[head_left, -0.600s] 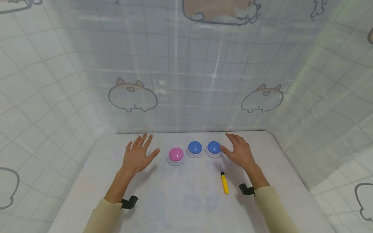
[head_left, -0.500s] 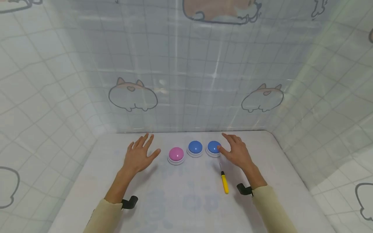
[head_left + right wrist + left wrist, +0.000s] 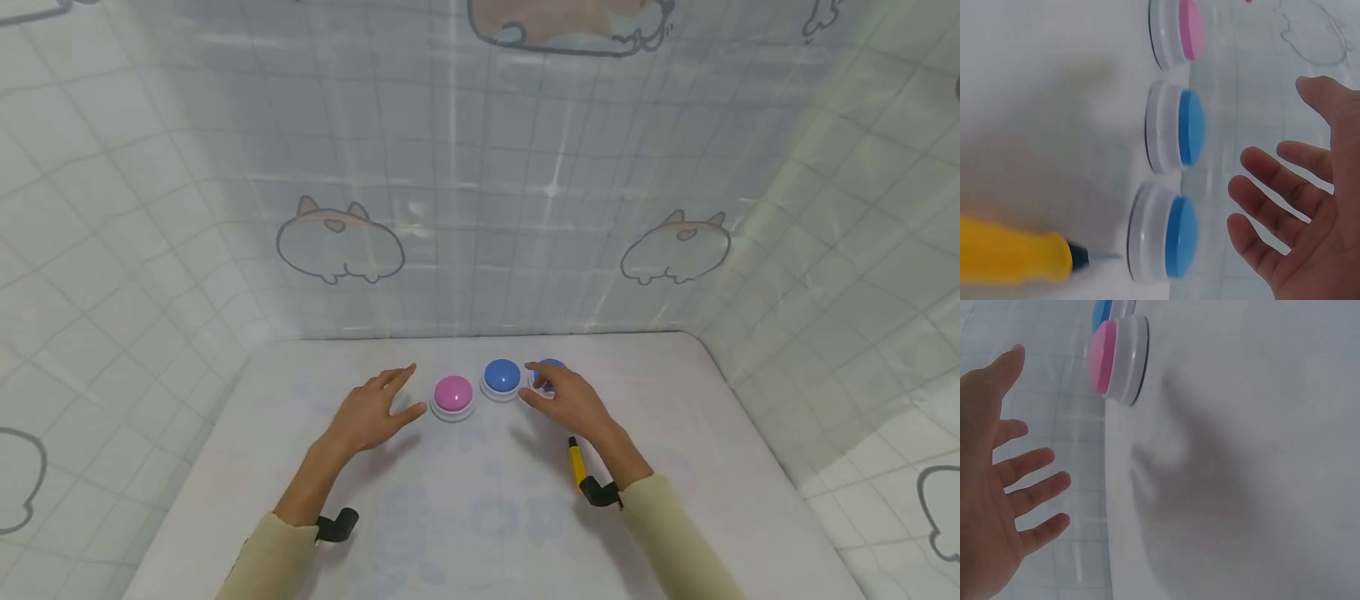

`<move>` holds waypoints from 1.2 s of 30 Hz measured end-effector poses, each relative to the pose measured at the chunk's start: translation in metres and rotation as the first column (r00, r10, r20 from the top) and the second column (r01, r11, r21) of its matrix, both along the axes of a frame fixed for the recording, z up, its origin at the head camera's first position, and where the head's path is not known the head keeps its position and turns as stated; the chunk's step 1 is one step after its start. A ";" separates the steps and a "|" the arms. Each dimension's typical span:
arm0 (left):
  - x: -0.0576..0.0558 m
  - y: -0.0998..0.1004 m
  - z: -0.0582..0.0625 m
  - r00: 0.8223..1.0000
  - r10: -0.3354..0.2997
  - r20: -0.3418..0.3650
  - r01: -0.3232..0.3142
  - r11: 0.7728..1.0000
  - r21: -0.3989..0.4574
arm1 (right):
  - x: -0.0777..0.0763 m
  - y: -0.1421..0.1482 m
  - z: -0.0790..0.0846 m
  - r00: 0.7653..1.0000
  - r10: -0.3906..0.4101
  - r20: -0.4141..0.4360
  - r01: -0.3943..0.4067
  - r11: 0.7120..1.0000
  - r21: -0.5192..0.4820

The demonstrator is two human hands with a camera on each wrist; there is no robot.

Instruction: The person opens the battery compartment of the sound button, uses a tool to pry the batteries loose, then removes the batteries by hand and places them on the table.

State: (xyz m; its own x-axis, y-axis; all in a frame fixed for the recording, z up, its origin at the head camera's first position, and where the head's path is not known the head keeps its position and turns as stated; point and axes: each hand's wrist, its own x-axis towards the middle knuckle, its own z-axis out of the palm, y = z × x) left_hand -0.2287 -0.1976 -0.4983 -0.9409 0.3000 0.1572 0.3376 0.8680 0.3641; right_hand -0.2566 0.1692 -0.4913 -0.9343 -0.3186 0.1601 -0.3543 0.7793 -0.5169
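Note:
Three dome push buttons with white bases stand in a row: a pink button, a middle blue button and a right blue button. My left hand hovers left of the pink button, fingers spread and nothing in them; the left wrist view shows its palm apart from the pink button. Raised over the right blue button, my right hand partly hides it in the head view. Its relaxed fingers are empty and apart from the domes in the right wrist view.
A yellow-handled tool with a thin metal shaft lies in front of the right blue button, partly under my right forearm. The white table is bounded by a tiled back wall and side walls with cartoon dogs.
My right hand has moved left over the right blue button, covering much of it and the tool's shaft. My left hand has moved right, closer to the pink button.

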 end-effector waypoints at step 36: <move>-0.038 0.030 -0.035 0.978 -0.015 0.206 0.017 1.000 -0.006 | -0.025 -0.084 -0.039 0.958 0.067 0.279 -0.096 0.991 0.092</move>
State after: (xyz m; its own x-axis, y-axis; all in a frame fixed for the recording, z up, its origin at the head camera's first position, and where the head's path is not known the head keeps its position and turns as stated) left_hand -0.2668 -0.1680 -0.5329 -0.9480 0.3155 -0.0419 0.2697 0.8661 0.4208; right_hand -0.2815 0.0850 -0.5307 -0.9077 -0.3967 -0.1367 -0.2746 0.8080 -0.5213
